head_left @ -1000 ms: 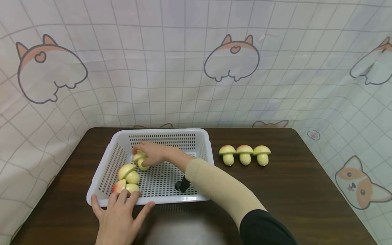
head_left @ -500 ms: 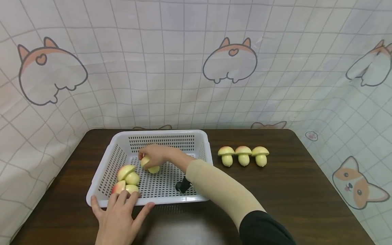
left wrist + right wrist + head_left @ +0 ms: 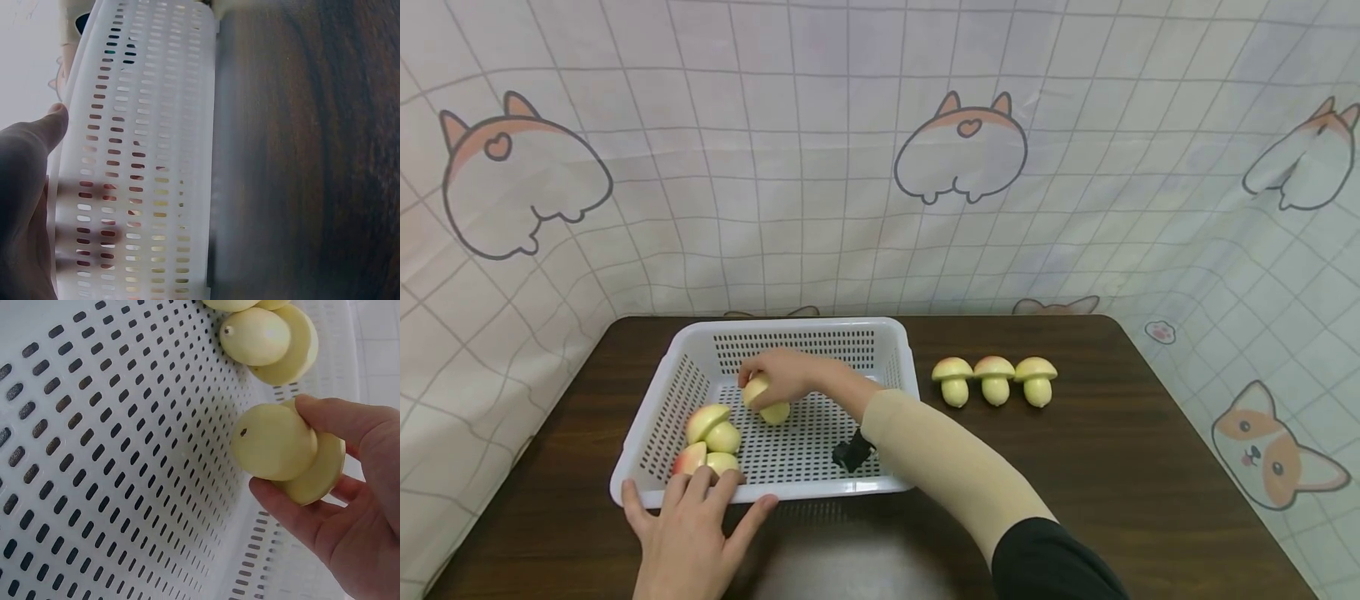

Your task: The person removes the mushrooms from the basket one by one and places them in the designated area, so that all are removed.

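Observation:
My right hand (image 3: 784, 382) pinches a yellow toy mushroom (image 3: 772, 410) inside the white plastic basket (image 3: 655, 433). In the right wrist view, thumb and fingers close round the mushroom's cap (image 3: 328, 465), and its rounded stem (image 3: 272, 444) points away from the palm. Two more toy mushrooms with red-tinged caps, one farther back (image 3: 706, 423) and one nearer (image 3: 691, 459), lie along the basket's left side. My left hand (image 3: 692, 529) holds the basket's near rim at the left corner; its fingers hook over the rim and shade the perforated wall (image 3: 140, 156) in the left wrist view.
Right of the basket, three toy mushrooms, a left one (image 3: 953, 382), a middle one (image 3: 995, 381) and a right one (image 3: 1036, 382), lie in a row on the dark wooden table (image 3: 1075, 483). A black device (image 3: 852, 452) shows under the right forearm. A patterned curtain (image 3: 820, 167) stands behind.
My right hand has shifted the pinched mushroom to the right and slightly nearer, away from the basket's left side. The left hand stays on the rim.

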`<state>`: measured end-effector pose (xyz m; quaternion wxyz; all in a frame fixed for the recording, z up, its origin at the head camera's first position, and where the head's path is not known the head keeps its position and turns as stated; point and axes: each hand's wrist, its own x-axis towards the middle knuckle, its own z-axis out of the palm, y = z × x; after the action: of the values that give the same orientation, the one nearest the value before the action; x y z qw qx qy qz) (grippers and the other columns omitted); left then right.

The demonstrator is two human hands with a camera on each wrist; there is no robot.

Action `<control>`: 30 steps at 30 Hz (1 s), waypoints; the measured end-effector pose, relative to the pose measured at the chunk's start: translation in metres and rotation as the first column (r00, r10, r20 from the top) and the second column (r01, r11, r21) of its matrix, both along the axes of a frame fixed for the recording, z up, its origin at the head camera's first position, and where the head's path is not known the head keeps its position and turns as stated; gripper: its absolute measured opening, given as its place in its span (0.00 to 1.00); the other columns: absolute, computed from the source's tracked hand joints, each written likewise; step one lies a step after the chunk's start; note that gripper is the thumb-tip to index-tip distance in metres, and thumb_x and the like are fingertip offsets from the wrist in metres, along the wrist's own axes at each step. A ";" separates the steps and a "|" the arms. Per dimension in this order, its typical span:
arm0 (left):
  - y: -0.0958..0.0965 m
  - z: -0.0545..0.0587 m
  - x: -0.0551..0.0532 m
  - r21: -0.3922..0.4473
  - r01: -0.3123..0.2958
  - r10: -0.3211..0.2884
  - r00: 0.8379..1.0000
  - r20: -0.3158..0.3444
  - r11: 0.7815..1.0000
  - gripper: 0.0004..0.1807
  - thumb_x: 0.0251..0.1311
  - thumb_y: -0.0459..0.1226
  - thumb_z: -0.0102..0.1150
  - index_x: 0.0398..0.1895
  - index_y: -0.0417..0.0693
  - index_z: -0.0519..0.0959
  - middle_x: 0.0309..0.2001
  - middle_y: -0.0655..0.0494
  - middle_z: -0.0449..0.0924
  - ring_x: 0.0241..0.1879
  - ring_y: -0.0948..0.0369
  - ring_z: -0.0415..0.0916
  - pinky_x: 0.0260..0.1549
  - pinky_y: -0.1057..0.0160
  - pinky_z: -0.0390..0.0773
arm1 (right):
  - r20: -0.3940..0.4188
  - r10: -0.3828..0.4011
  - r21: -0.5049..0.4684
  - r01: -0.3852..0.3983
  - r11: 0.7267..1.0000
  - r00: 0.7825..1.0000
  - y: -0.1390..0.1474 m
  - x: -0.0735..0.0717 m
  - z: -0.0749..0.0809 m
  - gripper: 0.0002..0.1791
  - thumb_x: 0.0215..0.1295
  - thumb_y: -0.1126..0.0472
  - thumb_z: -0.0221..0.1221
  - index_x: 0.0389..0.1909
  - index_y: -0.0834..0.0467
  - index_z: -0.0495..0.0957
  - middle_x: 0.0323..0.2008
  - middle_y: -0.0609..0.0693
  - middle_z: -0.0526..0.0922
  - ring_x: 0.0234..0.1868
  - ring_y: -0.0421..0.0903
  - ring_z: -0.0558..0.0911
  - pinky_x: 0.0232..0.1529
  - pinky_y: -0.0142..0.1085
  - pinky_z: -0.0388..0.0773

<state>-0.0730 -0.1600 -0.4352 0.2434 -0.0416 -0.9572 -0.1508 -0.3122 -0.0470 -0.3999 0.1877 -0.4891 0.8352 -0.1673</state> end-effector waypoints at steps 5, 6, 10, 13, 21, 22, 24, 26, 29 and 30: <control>0.000 0.001 0.000 0.007 0.001 -0.001 1.000 -0.004 1.000 0.27 0.61 0.63 0.64 0.42 0.49 0.81 0.37 0.51 0.75 0.46 0.42 0.72 0.58 0.17 0.30 | 0.040 -0.013 -0.054 0.015 0.998 0.999 0.004 0.000 0.005 0.19 0.69 0.55 0.67 0.58 0.54 0.80 0.51 0.44 0.81 0.47 0.37 0.76 0.47 0.28 0.72; 0.000 0.001 0.000 0.007 0.001 -0.001 1.000 -0.005 1.000 0.27 0.61 0.63 0.64 0.42 0.49 0.81 0.37 0.51 0.75 0.46 0.42 0.72 0.58 0.17 0.30 | 0.051 -0.011 -0.066 0.014 0.998 0.999 0.005 0.000 0.006 0.20 0.69 0.55 0.67 0.59 0.55 0.79 0.51 0.44 0.81 0.48 0.37 0.76 0.47 0.27 0.72; -0.001 0.002 0.000 0.008 0.000 0.000 1.000 0.004 1.000 0.27 0.61 0.63 0.64 0.42 0.49 0.81 0.37 0.51 0.75 0.46 0.42 0.72 0.58 0.17 0.30 | 0.078 0.004 -0.094 0.003 0.996 0.997 0.009 0.001 0.011 0.22 0.69 0.55 0.67 0.62 0.56 0.78 0.53 0.45 0.81 0.48 0.37 0.77 0.47 0.27 0.73; -0.001 0.002 0.000 0.007 0.000 0.000 1.000 0.017 1.000 0.27 0.61 0.62 0.64 0.42 0.49 0.81 0.37 0.51 0.75 0.47 0.41 0.71 0.58 0.17 0.29 | 0.084 -0.002 -0.106 0.011 0.994 0.996 0.012 0.001 0.014 0.22 0.69 0.55 0.67 0.61 0.54 0.79 0.53 0.44 0.81 0.48 0.37 0.77 0.47 0.27 0.73; 0.000 0.001 0.000 0.003 0.007 -0.008 1.000 0.018 1.000 0.27 0.62 0.63 0.63 0.41 0.49 0.80 0.37 0.50 0.75 0.47 0.41 0.71 0.58 0.17 0.29 | 0.141 0.001 -0.163 0.022 0.986 0.990 0.020 0.003 0.020 0.21 0.69 0.56 0.67 0.61 0.53 0.80 0.56 0.44 0.81 0.48 0.37 0.77 0.47 0.27 0.74; 0.000 0.001 0.000 0.002 0.010 -0.010 1.000 0.015 1.000 0.27 0.62 0.63 0.63 0.41 0.49 0.80 0.37 0.51 0.75 0.46 0.41 0.71 0.58 0.17 0.29 | 0.151 0.001 -0.172 0.025 0.985 0.988 0.021 0.003 0.021 0.21 0.69 0.56 0.67 0.62 0.53 0.80 0.56 0.44 0.81 0.49 0.36 0.77 0.47 0.27 0.74; 0.000 0.000 -0.001 0.001 0.014 -0.014 1.000 0.011 1.000 0.27 0.62 0.63 0.63 0.41 0.49 0.80 0.37 0.51 0.75 0.46 0.42 0.71 0.57 0.17 0.29 | 0.167 0.007 -0.191 0.025 0.981 0.986 0.023 0.004 0.023 0.21 0.70 0.57 0.66 0.62 0.54 0.79 0.57 0.45 0.81 0.49 0.36 0.78 0.48 0.27 0.75; 0.000 0.001 -0.001 0.001 0.014 -0.014 1.000 0.009 1.000 0.27 0.62 0.63 0.62 0.40 0.49 0.80 0.37 0.51 0.75 0.46 0.41 0.71 0.57 0.17 0.30 | 0.180 0.017 -0.208 0.021 0.978 0.983 0.026 0.004 0.026 0.21 0.70 0.57 0.66 0.62 0.54 0.79 0.58 0.45 0.81 0.49 0.36 0.78 0.48 0.27 0.75; 0.000 0.000 -0.001 0.002 0.015 -0.015 1.000 0.007 1.000 0.27 0.63 0.63 0.62 0.40 0.50 0.80 0.37 0.51 0.75 0.46 0.42 0.71 0.57 0.17 0.29 | 0.192 0.032 -0.226 0.012 0.974 0.981 0.030 0.005 0.030 0.21 0.70 0.58 0.66 0.62 0.54 0.80 0.57 0.44 0.81 0.50 0.36 0.78 0.50 0.28 0.75; 0.001 0.000 -0.001 0.002 0.015 -0.015 1.000 0.005 1.000 0.27 0.63 0.64 0.62 0.40 0.50 0.80 0.37 0.51 0.75 0.46 0.42 0.71 0.57 0.17 0.29 | 0.193 0.033 -0.228 0.012 0.974 0.981 0.032 0.005 0.031 0.21 0.70 0.57 0.66 0.62 0.54 0.80 0.56 0.44 0.81 0.50 0.36 0.79 0.50 0.28 0.75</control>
<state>-0.0738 -0.1595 -0.4348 0.2399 -0.0484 -0.9574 -0.1536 -0.3073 -0.0152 -0.3687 0.2125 -0.4930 0.7853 -0.3083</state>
